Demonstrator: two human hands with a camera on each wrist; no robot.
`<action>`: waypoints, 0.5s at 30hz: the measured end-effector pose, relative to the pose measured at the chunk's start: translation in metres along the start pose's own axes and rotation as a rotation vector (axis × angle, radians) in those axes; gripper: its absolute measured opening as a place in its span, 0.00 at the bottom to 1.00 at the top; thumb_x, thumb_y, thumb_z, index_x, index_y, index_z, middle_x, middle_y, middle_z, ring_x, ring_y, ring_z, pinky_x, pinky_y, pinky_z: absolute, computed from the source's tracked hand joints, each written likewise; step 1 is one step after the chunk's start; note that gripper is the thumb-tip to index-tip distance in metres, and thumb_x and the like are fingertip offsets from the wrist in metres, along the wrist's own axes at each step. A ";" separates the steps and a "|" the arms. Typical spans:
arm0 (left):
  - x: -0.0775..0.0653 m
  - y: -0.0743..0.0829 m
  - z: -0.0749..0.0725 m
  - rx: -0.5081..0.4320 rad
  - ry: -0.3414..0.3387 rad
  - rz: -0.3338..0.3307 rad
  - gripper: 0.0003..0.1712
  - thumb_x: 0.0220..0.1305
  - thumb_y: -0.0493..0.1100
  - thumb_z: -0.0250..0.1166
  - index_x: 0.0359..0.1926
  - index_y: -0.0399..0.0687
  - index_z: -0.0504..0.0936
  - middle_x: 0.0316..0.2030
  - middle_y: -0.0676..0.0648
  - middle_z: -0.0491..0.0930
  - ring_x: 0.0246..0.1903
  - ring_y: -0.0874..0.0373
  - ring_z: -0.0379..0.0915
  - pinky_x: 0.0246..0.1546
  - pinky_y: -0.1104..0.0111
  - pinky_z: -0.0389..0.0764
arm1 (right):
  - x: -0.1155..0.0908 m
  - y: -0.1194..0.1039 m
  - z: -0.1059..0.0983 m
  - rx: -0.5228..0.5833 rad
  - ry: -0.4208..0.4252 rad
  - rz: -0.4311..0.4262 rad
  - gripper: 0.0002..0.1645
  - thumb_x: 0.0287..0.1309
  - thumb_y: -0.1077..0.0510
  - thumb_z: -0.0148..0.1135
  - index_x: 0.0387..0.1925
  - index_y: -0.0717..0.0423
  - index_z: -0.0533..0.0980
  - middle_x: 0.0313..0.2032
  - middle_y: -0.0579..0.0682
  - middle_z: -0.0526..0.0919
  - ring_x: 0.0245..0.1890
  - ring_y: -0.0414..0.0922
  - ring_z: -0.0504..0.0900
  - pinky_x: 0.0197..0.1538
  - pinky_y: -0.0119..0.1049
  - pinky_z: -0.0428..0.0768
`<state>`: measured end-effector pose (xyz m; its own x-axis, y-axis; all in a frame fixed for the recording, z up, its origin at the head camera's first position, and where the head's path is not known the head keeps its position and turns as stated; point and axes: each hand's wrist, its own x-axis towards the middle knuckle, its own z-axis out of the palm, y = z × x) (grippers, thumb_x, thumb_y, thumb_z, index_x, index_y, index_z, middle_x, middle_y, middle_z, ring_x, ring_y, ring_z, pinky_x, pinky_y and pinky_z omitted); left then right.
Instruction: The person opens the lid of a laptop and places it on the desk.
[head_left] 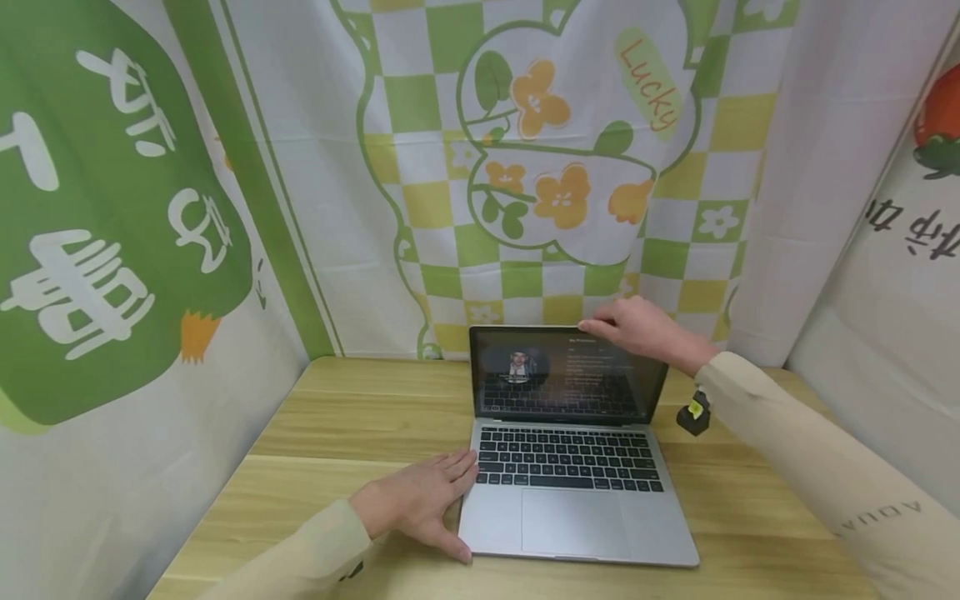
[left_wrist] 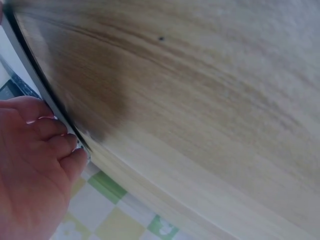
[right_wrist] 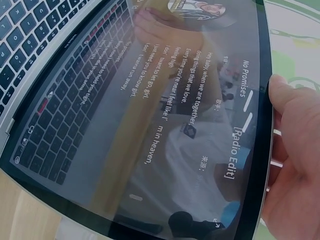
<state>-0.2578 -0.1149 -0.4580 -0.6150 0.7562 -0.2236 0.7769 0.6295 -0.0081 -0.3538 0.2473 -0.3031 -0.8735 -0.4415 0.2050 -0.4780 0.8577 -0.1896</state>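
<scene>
A silver laptop (head_left: 495,521) with a black keyboard lies on the wooden table, its lid raised. On the lit screen (right_wrist: 165,130) are song lyrics under "No Promises" and a round photo. My right hand (head_left: 643,333) grips the lid's top edge near its right end; in the right wrist view the thumb (right_wrist: 280,90) is on the screen side and the other fingers go behind. Against the base's left side rests my left hand (head_left: 427,500), fingers extended and thumb spread toward the front corner. In the left wrist view, the left fingers (left_wrist: 62,142) lie along the laptop's edge.
The light wooden table (head_left: 337,417) carries the laptop. A green, yellow and white patterned curtain (head_left: 420,108) hangs right behind the lid, with printed cloth walls at left and right. A small black object with a yellow-green mark (head_left: 694,411) shows by the right wrist.
</scene>
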 end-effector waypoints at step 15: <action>0.002 0.002 0.000 -0.024 0.009 -0.008 0.70 0.46 0.87 0.53 0.74 0.39 0.57 0.76 0.37 0.49 0.76 0.45 0.47 0.75 0.57 0.57 | 0.003 0.008 -0.008 0.063 -0.023 0.046 0.28 0.70 0.43 0.54 0.14 0.47 0.64 0.12 0.42 0.60 0.13 0.39 0.56 0.24 0.34 0.63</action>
<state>-0.2573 -0.1116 -0.4587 -0.6228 0.7523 -0.2147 0.7684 0.6399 0.0134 -0.3597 0.2554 -0.2959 -0.8963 -0.4084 0.1728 -0.4414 0.8592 -0.2587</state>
